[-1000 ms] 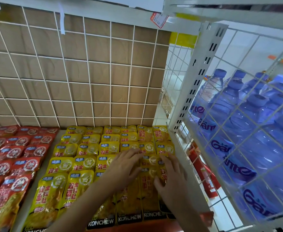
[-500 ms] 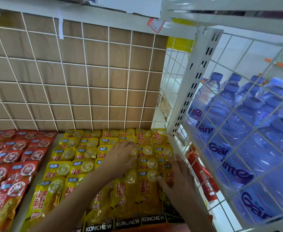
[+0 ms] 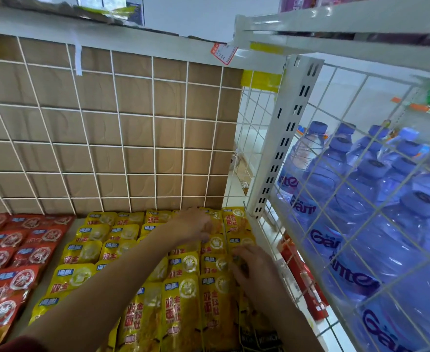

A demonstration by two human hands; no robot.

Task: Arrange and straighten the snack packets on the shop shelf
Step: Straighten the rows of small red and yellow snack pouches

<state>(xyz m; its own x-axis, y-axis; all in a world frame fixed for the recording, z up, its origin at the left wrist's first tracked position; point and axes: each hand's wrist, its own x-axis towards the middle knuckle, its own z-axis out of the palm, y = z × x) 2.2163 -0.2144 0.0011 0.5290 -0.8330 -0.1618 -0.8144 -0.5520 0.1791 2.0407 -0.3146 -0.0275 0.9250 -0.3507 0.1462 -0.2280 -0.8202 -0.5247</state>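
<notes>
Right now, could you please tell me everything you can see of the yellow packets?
The yellow packets are glossy plastic pouches with red characters, a blue corner label and a pale round emblem. They lie flat in overlapping rows, several columns wide, from the shelf front back to the wire grid, right of the red packets. The left hand rests on the back rows, the right hand on the right-hand column; whether either grips is blurred.

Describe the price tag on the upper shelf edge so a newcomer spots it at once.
Start at the white upper shelf edge above the brown, wire-gridded back panel. Follow it right towards the slotted white upright; the price tag hangs tilted just before it. It is the only red-bordered white slip; the labels beside it are plain yellow.
</notes>
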